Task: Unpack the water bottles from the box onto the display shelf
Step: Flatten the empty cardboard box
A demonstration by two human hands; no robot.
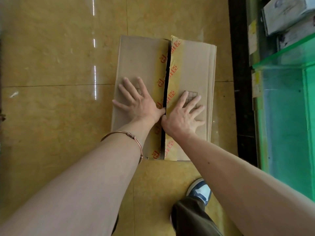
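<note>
Floor: glossy yellow tiled floor (59,65) under me.
Shelf: green display shelf (288,116) at three o'clock.
Box: brown cardboard box (189,65) with slit yellow tape, at twelve o'clock on the floor.
Left hand (139,101): my fingers (129,86) spread wide, flat on the left flap.
Right hand (182,116): fingers spread, flat on the right flap.

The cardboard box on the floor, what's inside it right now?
Only a dark slit shows between the two top flaps of the cardboard box. The left hand and right hand lie flat on the flaps. No contents are visible.
</note>
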